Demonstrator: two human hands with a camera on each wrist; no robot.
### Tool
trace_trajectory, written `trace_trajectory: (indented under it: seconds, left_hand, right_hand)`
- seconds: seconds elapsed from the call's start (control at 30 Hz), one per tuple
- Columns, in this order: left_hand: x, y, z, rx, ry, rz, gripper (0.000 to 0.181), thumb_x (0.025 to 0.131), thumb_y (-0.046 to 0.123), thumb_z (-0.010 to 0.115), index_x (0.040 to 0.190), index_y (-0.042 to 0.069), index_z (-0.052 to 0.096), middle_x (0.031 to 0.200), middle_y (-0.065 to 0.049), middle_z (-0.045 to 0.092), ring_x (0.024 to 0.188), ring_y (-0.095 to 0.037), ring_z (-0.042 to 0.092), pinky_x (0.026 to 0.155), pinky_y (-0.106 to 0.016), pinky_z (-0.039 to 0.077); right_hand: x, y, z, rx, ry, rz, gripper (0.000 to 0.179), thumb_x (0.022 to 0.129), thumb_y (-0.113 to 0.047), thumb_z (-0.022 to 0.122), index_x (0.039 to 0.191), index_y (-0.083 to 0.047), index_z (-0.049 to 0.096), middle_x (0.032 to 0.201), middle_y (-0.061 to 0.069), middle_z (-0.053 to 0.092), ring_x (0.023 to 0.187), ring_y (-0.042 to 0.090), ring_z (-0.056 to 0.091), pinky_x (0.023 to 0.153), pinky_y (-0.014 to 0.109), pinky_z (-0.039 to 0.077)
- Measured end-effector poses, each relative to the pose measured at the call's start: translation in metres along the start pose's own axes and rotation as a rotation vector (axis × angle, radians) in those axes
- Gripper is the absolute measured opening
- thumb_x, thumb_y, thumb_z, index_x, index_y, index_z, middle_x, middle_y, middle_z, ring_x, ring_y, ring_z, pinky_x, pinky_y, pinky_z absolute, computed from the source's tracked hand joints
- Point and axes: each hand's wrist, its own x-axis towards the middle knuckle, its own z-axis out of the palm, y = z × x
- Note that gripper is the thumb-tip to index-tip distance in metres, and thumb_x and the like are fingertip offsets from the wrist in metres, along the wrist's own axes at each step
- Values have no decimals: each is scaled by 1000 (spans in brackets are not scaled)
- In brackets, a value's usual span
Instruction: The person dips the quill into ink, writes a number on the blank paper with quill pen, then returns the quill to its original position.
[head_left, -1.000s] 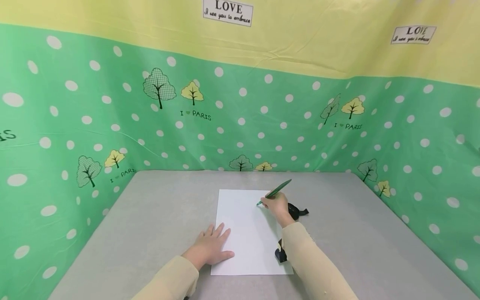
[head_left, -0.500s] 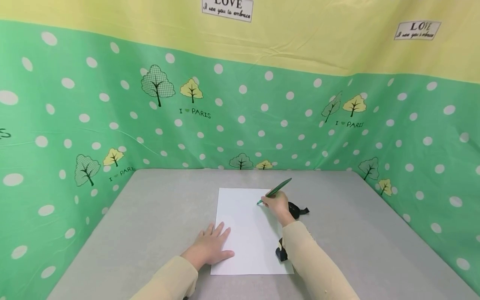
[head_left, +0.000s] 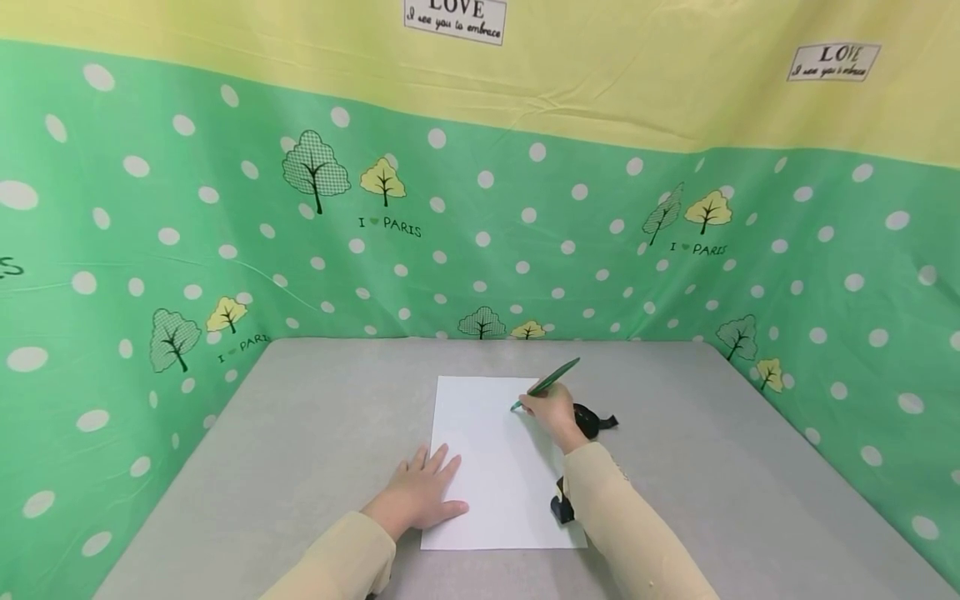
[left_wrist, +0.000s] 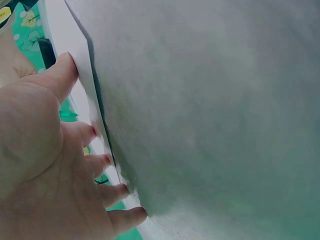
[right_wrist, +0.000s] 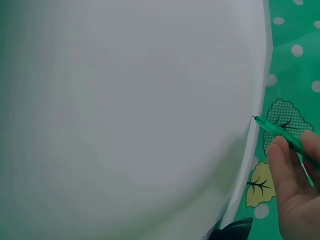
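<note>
A white sheet of paper (head_left: 487, 467) lies on the grey table. My left hand (head_left: 418, 493) rests on its left edge with fingers spread, and the left wrist view shows the thumb (left_wrist: 64, 75) on the sheet. In my right hand (head_left: 553, 412) a green pen (head_left: 555, 377) is pinched between thumb and fingers. The pen slants with its tip at the upper right part of the paper; the right wrist view has the pen (right_wrist: 280, 131) with its dark point at the sheet's surface. I can make out no ink line on the paper.
A rounded black object (head_left: 587, 422) with a short tail shows beyond my right wrist. Another small black piece (head_left: 561, 507) sits by the right sleeve, partly hidden. A green and yellow patterned cloth (head_left: 480, 242) hangs around the table's back and sides.
My right hand and the pen have shifted very slightly left since half a second ago. The left hand and the paper stay in place. The head view has tilted a little.
</note>
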Motion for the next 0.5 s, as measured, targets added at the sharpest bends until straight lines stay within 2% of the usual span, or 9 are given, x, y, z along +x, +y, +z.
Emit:
trace_trajectory:
  seconds: [0.27,0.5]
  left_hand:
    - [1,0,0,3,-1,3,74,84,54,55,140,9,38,147,-16,27,133,-42,18,103,-58,20]
    - [-2,2,-4,1,-8,-1,74,84,54,55,140,9,38,147,-16,27,133,-42,18,103,-58,19]
  right_hand:
    - [-1,-1,1,-22,-37,-3,10,83,-7,67,77,-3,59,70,6,64,69,22,61,59,28,47]
    - [-3,-2,1,-49,-55,-17,10,82,-7,67,77,-4,59,70,5,63,64,18,57,58,26,46]
